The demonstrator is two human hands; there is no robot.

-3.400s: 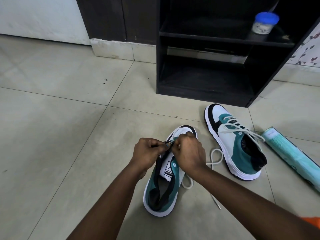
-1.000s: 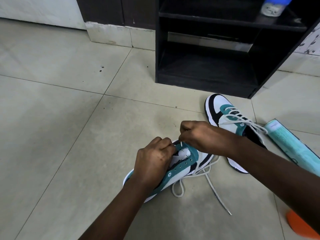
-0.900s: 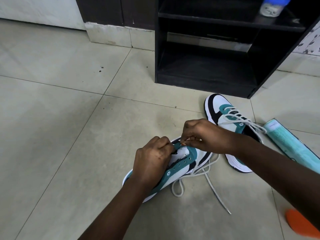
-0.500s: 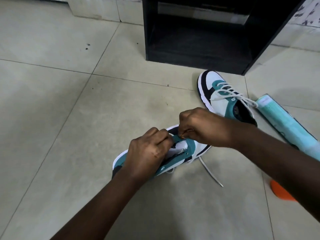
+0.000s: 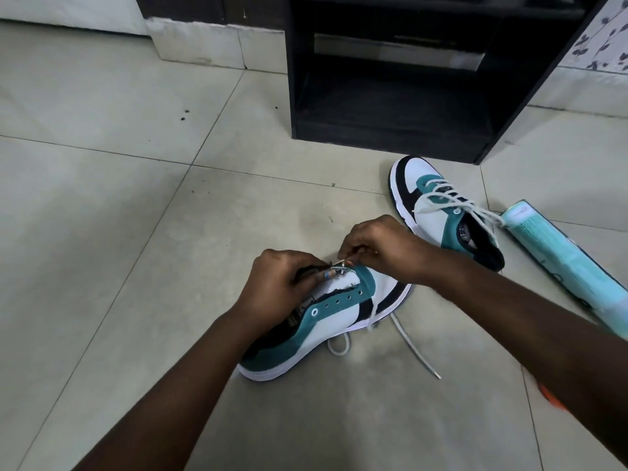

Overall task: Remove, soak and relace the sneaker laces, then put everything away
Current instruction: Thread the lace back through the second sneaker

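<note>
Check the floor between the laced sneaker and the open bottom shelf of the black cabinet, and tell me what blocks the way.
Nothing visible does. The laced sneaker stands just in front of the black cabinet, toe toward it, with only bare floor tile between. The teal roll lies to the sneaker's right, off that path.

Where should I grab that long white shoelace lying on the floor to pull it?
Probably pinch the loose white shoelace near its stiff tip, coming down from above. That end lies flat and free on the grey tiled floor, right of the teal and white sneaker; its other end runs under that shoe.
</note>
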